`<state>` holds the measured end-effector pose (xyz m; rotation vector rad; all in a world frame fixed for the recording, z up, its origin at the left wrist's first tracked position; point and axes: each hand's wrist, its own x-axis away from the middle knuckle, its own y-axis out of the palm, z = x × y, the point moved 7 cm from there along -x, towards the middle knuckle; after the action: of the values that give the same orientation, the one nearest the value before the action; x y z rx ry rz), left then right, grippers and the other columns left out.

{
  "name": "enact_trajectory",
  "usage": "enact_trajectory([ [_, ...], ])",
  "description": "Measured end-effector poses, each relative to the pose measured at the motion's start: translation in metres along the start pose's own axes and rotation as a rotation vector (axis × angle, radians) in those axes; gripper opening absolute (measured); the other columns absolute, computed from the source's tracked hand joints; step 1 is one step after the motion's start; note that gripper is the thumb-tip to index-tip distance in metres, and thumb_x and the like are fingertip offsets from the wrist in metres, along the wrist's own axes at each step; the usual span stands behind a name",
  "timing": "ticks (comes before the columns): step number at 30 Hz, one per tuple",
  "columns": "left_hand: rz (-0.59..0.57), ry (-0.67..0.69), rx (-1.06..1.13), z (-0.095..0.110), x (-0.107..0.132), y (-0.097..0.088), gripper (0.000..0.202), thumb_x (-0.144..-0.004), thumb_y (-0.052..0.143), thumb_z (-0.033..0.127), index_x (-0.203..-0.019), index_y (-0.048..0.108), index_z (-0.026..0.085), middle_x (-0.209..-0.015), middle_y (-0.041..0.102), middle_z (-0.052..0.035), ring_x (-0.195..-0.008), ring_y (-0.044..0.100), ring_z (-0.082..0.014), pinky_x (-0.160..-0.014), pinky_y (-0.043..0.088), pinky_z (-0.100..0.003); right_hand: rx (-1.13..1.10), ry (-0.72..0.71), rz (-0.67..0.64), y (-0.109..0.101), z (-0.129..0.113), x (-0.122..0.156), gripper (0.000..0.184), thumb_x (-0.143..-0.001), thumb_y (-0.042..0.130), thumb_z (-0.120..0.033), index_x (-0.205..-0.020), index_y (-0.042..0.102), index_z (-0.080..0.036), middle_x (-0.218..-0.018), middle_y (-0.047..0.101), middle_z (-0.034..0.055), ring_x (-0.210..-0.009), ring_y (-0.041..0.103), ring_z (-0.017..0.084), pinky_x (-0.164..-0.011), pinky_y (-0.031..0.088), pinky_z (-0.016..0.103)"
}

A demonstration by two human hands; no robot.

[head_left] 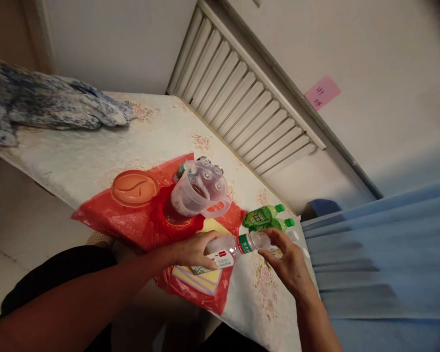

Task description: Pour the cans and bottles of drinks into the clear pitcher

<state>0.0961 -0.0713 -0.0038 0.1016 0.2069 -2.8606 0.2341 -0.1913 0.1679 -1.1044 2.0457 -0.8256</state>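
My left hand (196, 252) is closed around a clear plastic bottle (225, 247) with a white label and a green band. The bottle lies tilted over the red plastic sheet, its far end toward the right. My right hand (288, 259) curves its thumb and fingers around that clear round end. Under the bottle is a folded yellow cloth (201, 281). Just beyond my left hand, a translucent pitcher (190, 195) with suds inside stands in a red scalloped dish (165, 220). Several clear bottle tops show behind and through the pitcher.
An orange lid (135, 187) rests on the red plastic sheet (102, 205). Two green-capped bottles (260, 216) lie to the right, near white caps (293, 236). Patterned blue cloth (66, 105) covers the table's far left. A radiator (238, 93) and blue curtain (381, 254) border the table.
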Motion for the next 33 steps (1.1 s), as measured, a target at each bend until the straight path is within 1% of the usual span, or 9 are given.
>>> enact_trajectory([
  [4, -0.010, 0.013, 0.039, 0.003, -0.001, 0.000, 0.072, -0.061, 0.078, 0.038, -0.126, 0.053, 0.022, -0.115, 0.064, -0.0048, -0.100, 0.062, -0.0266, -0.080, 0.052, -0.033, -0.180, 0.079, -0.066, 0.003, 0.009, -0.002, 0.037, -0.065, 0.086, -0.029, -0.099, 0.073, -0.023, -0.097, 0.074, 0.0061, -0.085, 0.070, 0.024, -0.080, 0.056, 0.037],
  [8, -0.001, -0.010, 0.083, 0.002, -0.002, 0.000, 0.071, -0.062, 0.076, 0.036, -0.127, 0.052, 0.022, -0.113, 0.065, -0.0036, -0.096, 0.064, -0.0258, -0.076, 0.053, -0.031, -0.213, 0.069, -0.110, 0.003, 0.006, -0.004, 0.035, -0.071, 0.082, -0.034, -0.103, 0.075, -0.023, -0.101, 0.074, 0.0074, -0.087, 0.069, 0.023, -0.082, 0.056, 0.036],
  [12, -0.002, 0.023, 0.118, 0.002, -0.005, 0.000, 0.068, -0.063, 0.074, 0.032, -0.127, 0.053, 0.023, -0.109, 0.067, -0.0021, -0.092, 0.065, -0.0243, -0.072, 0.052, -0.028, -0.154, -0.026, -0.137, 0.000, -0.007, -0.009, 0.031, -0.078, 0.077, -0.038, -0.107, 0.076, -0.026, -0.108, 0.073, 0.0071, -0.090, 0.068, 0.022, -0.082, 0.055, 0.036],
  [16, 0.001, 0.018, 0.119, 0.001, -0.006, 0.001, 0.064, -0.062, 0.072, 0.030, -0.124, 0.055, 0.024, -0.102, 0.068, 0.0003, -0.086, 0.066, -0.0225, -0.068, 0.052, -0.027, -0.088, -0.089, -0.163, 0.000, -0.018, -0.011, 0.028, -0.083, 0.073, -0.039, -0.108, 0.076, -0.029, -0.108, 0.074, 0.0061, -0.091, 0.067, 0.022, -0.082, 0.054, 0.036],
  [21, 0.001, -0.004, 0.112, 0.003, -0.005, 0.000, 0.062, -0.064, 0.072, 0.030, -0.123, 0.054, 0.023, -0.103, 0.069, -0.0003, -0.088, 0.066, -0.0232, -0.070, 0.052, -0.027, -0.038, -0.142, -0.163, 0.002, -0.025, -0.011, 0.026, -0.085, 0.071, -0.032, -0.111, 0.075, -0.031, -0.108, 0.073, 0.0047, -0.093, 0.066, 0.021, -0.087, 0.052, 0.036],
  [24, 0.018, 0.003, 0.083, 0.005, -0.004, -0.003, 0.062, -0.063, 0.072, 0.030, -0.122, 0.055, 0.023, -0.107, 0.068, -0.0008, -0.092, 0.066, -0.0245, -0.076, 0.053, -0.029, -0.019, -0.155, -0.169, 0.003, -0.024, -0.010, 0.026, -0.086, 0.071, -0.032, -0.111, 0.075, -0.032, -0.109, 0.073, 0.0042, -0.093, 0.066, 0.020, -0.087, 0.052, 0.035],
  [29, 0.017, -0.013, 0.014, 0.007, -0.004, -0.003, 0.064, -0.064, 0.070, 0.030, -0.125, 0.052, 0.021, -0.113, 0.066, -0.0023, -0.098, 0.065, -0.0249, -0.082, 0.053, -0.032, 0.025, -0.157, -0.201, 0.005, -0.022, -0.011, 0.028, -0.088, 0.068, -0.041, -0.112, 0.073, -0.028, -0.107, 0.072, 0.0059, -0.092, 0.066, 0.021, -0.086, 0.051, 0.035],
  [31, 0.006, -0.024, -0.002, 0.006, -0.005, -0.001, 0.066, -0.064, 0.069, 0.029, -0.126, 0.050, 0.019, -0.115, 0.065, -0.0034, -0.097, 0.065, -0.0240, -0.082, 0.053, -0.031, 0.057, -0.162, -0.226, 0.005, -0.024, -0.012, 0.033, -0.090, 0.065, -0.046, -0.114, 0.072, -0.025, -0.107, 0.072, 0.0076, -0.092, 0.065, 0.021, -0.085, 0.051, 0.035],
  [33, -0.011, -0.038, -0.005, 0.005, -0.006, 0.000, 0.066, -0.065, 0.069, 0.029, -0.127, 0.049, 0.019, -0.114, 0.065, -0.0038, -0.093, 0.065, -0.0229, -0.078, 0.054, -0.029, 0.100, -0.162, -0.245, 0.006, -0.026, -0.012, 0.038, -0.091, 0.061, -0.051, -0.114, 0.071, -0.022, -0.104, 0.071, 0.0087, -0.090, 0.064, 0.022, -0.083, 0.050, 0.035],
])
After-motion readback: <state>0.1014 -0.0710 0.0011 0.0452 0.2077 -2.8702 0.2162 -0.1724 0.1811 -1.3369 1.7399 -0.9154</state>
